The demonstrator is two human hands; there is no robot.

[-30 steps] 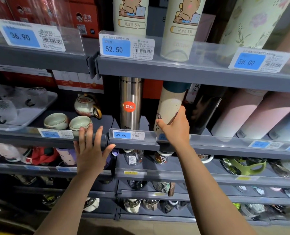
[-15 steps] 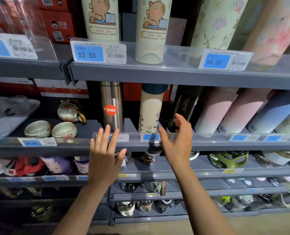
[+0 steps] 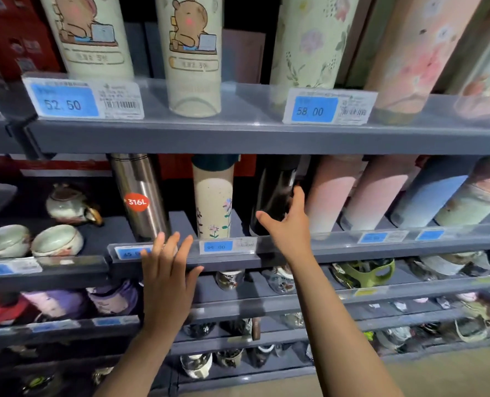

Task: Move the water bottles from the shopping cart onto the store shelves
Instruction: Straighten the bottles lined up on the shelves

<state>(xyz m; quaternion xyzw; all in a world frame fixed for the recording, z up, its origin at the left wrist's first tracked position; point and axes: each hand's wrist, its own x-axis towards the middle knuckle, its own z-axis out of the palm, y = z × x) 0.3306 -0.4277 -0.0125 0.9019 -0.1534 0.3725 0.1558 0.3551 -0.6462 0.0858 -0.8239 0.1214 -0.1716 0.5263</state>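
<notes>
a: where are the person's hands showing in the frame?

b: the left hand is hovering at lower centre with its fingers spread straight, holding nothing, in front of the grey shelf edge and a blue price tag. whether it is touching the edge is not clear.

a: and the other one?

b: the right hand is reaching up at centre, fingers open and stretched toward a black bottle. the fingertips are lying against the bottle's right side, but they are not curling round it.

a: where are the bottles standing?

b: on the middle shelf, across the centre of the frame. a steel bottle with a red sticker is standing left of centre, a cream flowered bottle with a dark cap is standing just beside it, and the black bottle is next to the right. pink bottles are leaning further right.

a: anything else nearby?

b: two pale bowls and a teapot are sitting at middle left. tall cartoon bottles are standing on the upper shelf, above price tags reading 52.50 and 58.00.
</notes>
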